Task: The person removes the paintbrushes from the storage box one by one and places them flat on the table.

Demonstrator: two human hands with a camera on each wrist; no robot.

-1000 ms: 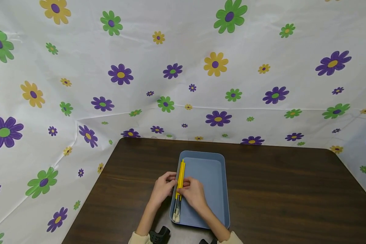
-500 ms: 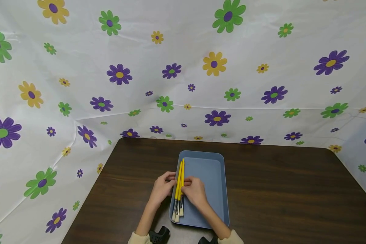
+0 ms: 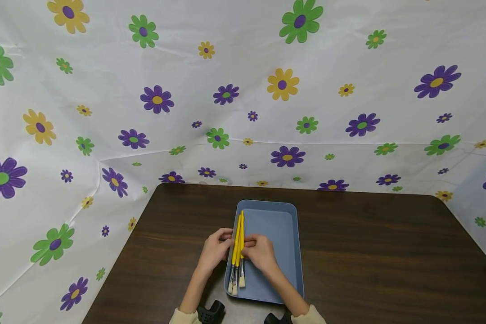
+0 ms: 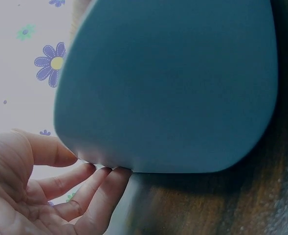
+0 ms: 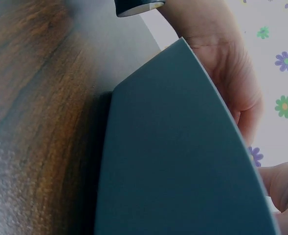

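A blue-grey rectangular tray (image 3: 273, 234) lies lengthwise on the dark table. Along its left side rest yellow-handled paintbrushes (image 3: 236, 243) with pale bristles toward the near end. My left hand (image 3: 213, 248) holds the tray's left wall; in the left wrist view its fingertips (image 4: 117, 177) meet the tray's outer side. My right hand (image 3: 261, 254) reaches over the tray from the near side and pinches the rightmost paintbrush (image 3: 242, 234) low on its handle. The right wrist view shows mostly the tray's outer wall (image 5: 168, 147), which hides much of that hand.
A dark wood-grain table (image 3: 368, 252) extends widely to the right of the tray. Behind and beside it hangs a white flower-printed cloth (image 3: 235, 58). Black wrist mounts (image 3: 212, 311) and pale sleeves (image 3: 185, 316) show at the near edge.
My right hand has shifted slightly right with the rightmost paintbrush, whose bristle end now sits apart from the others. My left hand has stayed at the tray's left side.
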